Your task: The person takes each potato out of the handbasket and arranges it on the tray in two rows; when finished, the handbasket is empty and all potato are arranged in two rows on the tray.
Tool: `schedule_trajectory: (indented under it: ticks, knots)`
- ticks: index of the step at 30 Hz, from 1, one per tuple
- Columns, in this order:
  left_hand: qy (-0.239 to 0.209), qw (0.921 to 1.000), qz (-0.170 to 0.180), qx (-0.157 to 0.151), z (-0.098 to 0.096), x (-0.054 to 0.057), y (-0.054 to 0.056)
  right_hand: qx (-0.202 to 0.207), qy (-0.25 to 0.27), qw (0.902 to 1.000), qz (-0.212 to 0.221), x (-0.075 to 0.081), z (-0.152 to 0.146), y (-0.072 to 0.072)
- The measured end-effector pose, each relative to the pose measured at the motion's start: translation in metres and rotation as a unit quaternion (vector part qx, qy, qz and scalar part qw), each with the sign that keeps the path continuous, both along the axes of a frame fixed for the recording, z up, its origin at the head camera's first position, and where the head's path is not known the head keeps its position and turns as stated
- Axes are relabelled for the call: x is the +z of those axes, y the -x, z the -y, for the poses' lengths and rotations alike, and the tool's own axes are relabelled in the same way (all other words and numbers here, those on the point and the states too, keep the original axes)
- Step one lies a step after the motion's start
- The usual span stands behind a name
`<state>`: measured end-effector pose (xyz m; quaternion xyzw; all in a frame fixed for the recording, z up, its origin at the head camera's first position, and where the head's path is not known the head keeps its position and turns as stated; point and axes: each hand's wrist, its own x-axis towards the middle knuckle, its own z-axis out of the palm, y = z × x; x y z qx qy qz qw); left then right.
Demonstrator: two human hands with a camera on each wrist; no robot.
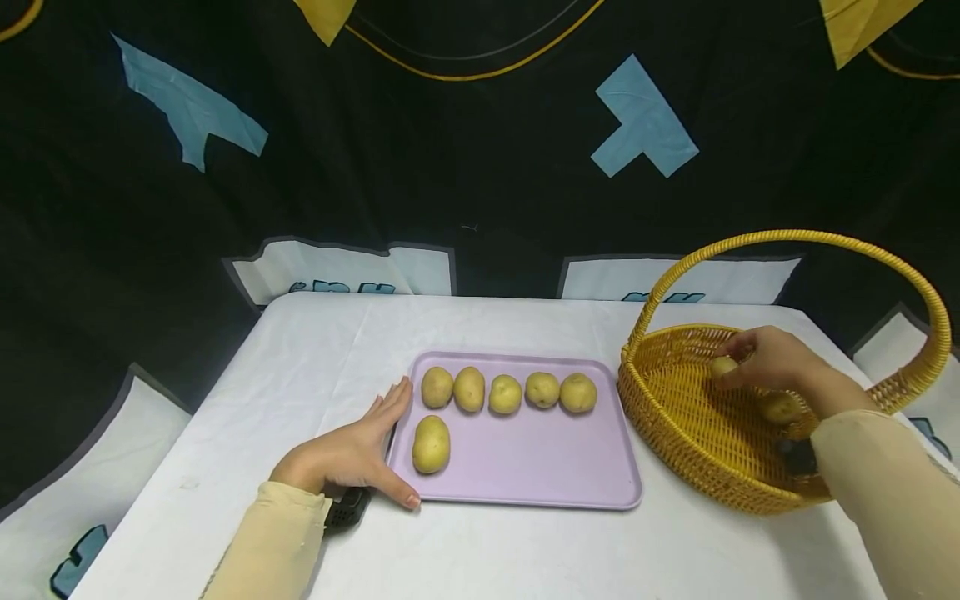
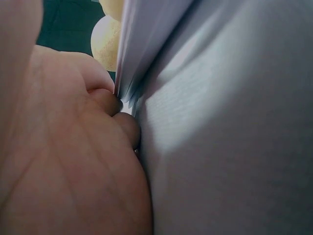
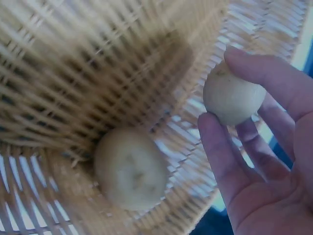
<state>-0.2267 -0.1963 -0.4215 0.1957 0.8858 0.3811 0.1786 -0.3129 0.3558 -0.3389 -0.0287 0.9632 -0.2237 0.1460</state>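
My right hand [image 1: 772, 367] is inside the yellow wicker basket [image 1: 705, 458], pinching a small potato [image 3: 232, 95] between thumb and fingertips. Another potato [image 3: 131, 169] lies on the basket floor below it, partly in shade. At the left end of the lilac tray [image 1: 525, 467], my left hand [image 1: 360, 450] rests with fingers spread, touching the rim. On the tray, several potatoes [image 1: 505, 394] stand in a row along the far side, and a larger oval potato [image 1: 431, 445] lies nearer me at the left. The left wrist view shows mostly palm and tablecloth.
A white cloth [image 1: 525, 554] covers the table. The basket's tall arched handle [image 1: 787, 237] rises over the right forearm. Behind the table hangs a black cloth [image 1: 480, 183] with blue and yellow shapes.
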Motion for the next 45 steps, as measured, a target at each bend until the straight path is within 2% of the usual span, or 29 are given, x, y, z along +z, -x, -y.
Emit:
schedule_trajectory:
  ticks: [7,16,20,26,30,34,40,43,45]
  knots:
    - [-0.001,1.0000,0.000,-0.002,-0.001,0.000,0.001,0.001,0.013,0.9993,-0.034,0.014,0.008,-0.013]
    - [0.004,1.0000,0.001,0.000,-0.001,-0.003,0.001,0.025,0.018,0.9951,-0.094,0.037,0.035,-0.041]
    - [0.001,1.0000,0.002,0.001,-0.001,-0.003,0.001,0.036,0.044,0.9912,-0.120,0.044,0.055,-0.055]
    - [-0.007,1.0000,-0.002,-0.003,-0.001,-0.002,0.002,0.040,0.110,0.9839,-0.135,0.048,0.085,-0.075]
    - [-0.006,1.0000,-0.006,-0.004,0.000,-0.002,0.001,0.021,0.178,0.9729,-0.146,0.043,0.109,-0.084]
    - [-0.005,1.0000,-0.008,-0.003,0.001,-0.001,0.000,0.015,0.248,0.9568,-0.151,0.031,0.141,-0.087]
    - [-0.010,0.9999,-0.008,-0.003,0.002,0.000,-0.002,0.027,0.355,0.9275,-0.114,0.002,0.190,-0.087]
    - [-0.011,0.9999,-0.010,-0.005,0.001,0.000,-0.002,0.035,0.389,0.9153,-0.097,-0.013,0.210,-0.088]
    - [-0.011,0.9999,-0.012,-0.004,0.000,0.000,-0.002,0.047,0.400,0.9107,-0.090,-0.021,0.222,-0.087]
